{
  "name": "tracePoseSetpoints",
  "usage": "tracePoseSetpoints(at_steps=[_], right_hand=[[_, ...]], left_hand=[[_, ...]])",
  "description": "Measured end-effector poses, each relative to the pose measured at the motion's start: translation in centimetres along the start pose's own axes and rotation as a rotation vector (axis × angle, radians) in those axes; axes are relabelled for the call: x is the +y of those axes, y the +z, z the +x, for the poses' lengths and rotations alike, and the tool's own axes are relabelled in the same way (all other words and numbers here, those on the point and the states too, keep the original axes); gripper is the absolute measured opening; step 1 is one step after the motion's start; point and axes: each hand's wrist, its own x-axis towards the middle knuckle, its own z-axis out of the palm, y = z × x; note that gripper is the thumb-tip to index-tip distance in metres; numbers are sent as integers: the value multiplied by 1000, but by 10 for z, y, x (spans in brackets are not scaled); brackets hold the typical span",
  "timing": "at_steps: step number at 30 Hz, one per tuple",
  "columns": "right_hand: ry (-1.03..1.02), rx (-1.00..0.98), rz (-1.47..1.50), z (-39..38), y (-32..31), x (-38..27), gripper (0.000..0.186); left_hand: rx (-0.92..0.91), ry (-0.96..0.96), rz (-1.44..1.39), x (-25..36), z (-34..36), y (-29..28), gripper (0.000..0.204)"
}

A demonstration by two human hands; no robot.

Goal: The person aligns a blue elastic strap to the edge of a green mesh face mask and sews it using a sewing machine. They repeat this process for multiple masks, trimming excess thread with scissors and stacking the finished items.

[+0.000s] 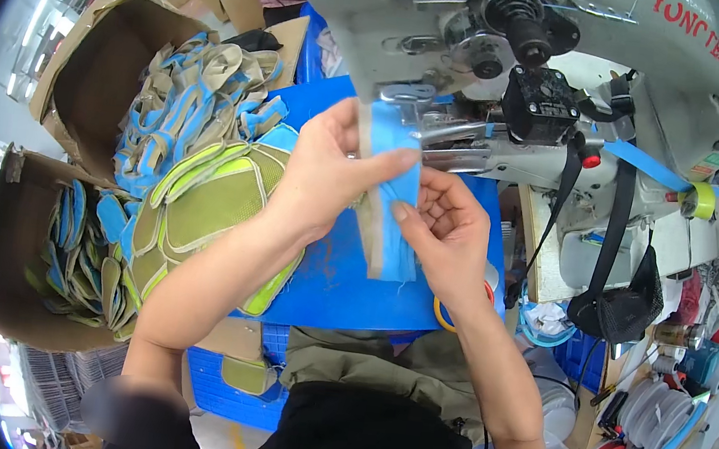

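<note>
Left hand (323,171) pinching a blue-and-tan fabric strip (393,256) right by the sewing machine (372,15); right hand (455,236) pinching it too, just lower down

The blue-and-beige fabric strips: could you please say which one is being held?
The single fabric strip pinched by the left hand and right hand over the blue tabletop; the other strips lie heaped at left.

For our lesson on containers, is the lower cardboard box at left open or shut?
Open: the cardboard box shows its inner wall, with fabric pieces visible inside.
</note>
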Motion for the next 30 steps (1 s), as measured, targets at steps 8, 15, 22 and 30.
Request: tracePoseSetpoints(at_steps=[8, 15, 22, 30], right_hand=[[67, 19, 54, -8, 3, -10, 30], [149, 22, 104, -1, 0, -24, 33], [171, -11, 79, -14, -4, -28, 37], [156, 16, -17, -9, -3, -30, 35]], left_hand=[[-10, -100, -59, 6, 0, 4, 45], [-10, -128, -48, 10, -3, 6, 45], [-29, -206, -244, -5, -12, -8, 32], [-36, -130, -281, -9, -14, -6, 24]])
